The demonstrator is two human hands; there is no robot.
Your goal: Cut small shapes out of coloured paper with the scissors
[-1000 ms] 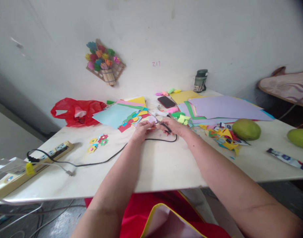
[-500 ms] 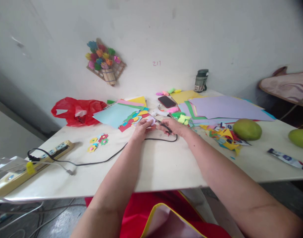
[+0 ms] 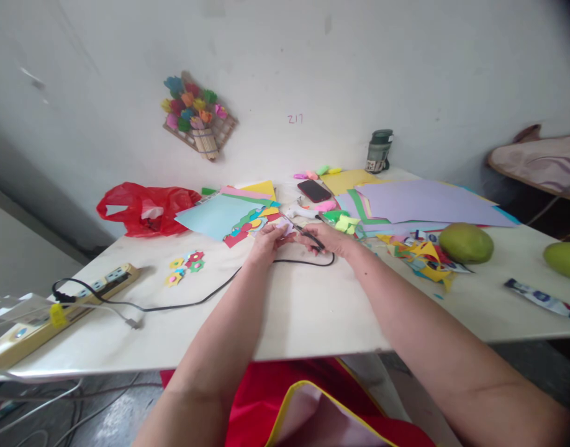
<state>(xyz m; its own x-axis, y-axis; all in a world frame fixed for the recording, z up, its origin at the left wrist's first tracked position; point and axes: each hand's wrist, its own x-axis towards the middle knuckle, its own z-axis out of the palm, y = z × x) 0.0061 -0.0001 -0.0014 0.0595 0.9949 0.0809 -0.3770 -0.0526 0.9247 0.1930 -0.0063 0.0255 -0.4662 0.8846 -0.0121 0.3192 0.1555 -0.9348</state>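
Note:
Near the middle of the white table, my left hand (image 3: 266,242) pinches a small piece of light purple paper (image 3: 285,226). My right hand (image 3: 325,238) is closed round the black handles of a pair of scissors (image 3: 308,234), whose blades point up and left toward the purple paper. The two hands are close together, with some fingertips hidden. Just behind my left hand lie coloured paper strips (image 3: 241,231). Green and yellow pieces (image 3: 345,223) lie behind my right hand. A black cable (image 3: 210,297) runs in front of the hands.
Paper flowers (image 3: 187,267) and a power strip (image 3: 103,285) lie at the left, with a red plastic bag (image 3: 159,208) behind. A phone (image 3: 314,190), purple sheets (image 3: 429,200), paper scraps (image 3: 427,254), a green fruit (image 3: 465,243) and a tube (image 3: 541,298) are farther back and right.

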